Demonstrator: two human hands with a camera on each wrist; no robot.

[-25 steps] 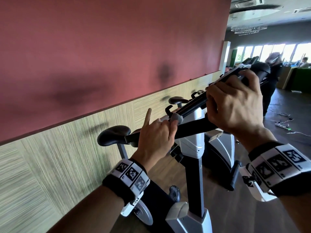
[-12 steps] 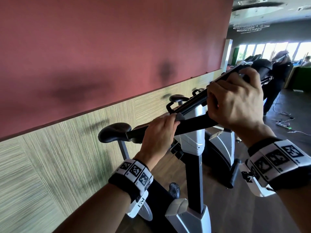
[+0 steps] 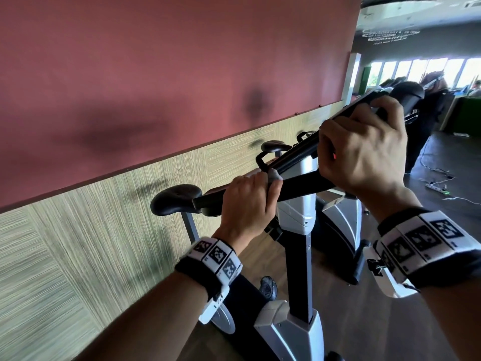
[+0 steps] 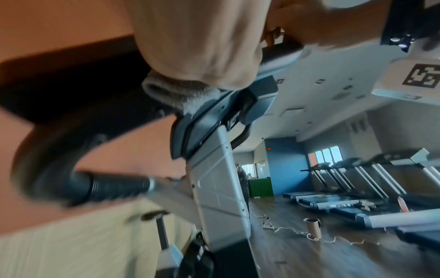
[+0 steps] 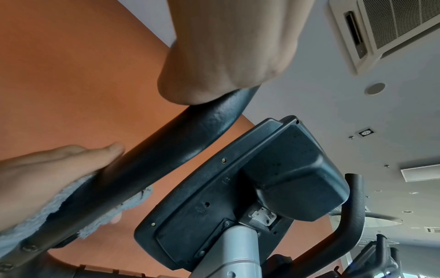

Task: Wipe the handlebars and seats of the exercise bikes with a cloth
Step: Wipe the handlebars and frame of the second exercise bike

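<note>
My left hand [image 3: 250, 201] grips the lower stretch of the black handlebar [image 3: 307, 187] through a grey cloth [image 3: 274, 175] wrapped round the bar. Further up the same bar, by the console, my right hand [image 3: 361, 149] holds on with curled fingers. In the right wrist view my right hand [image 5: 228, 50] sits on the handlebar [image 5: 166, 156], and the cloth [image 5: 100, 220] shows under my left hand [image 5: 52, 169]. The left wrist view is blurred; the cloth [image 4: 171, 92] bulges below my left hand [image 4: 197, 43]. The bike's black seat [image 3: 177, 199] stands behind, untouched.
A red wall [image 3: 156, 74] with wood panelling runs close on the left. A second bike's seat [image 3: 276, 146] stands beyond. A person [image 3: 429, 118] stands at the back right. A power strip [image 3: 437, 188] with cables lies on the floor. Treadmills [image 4: 357, 178] line the far side.
My left index finger, pointing up a second ago, has curled down, so the whole left hand now wraps the bar with the cloth. The right hand keeps its hold.
</note>
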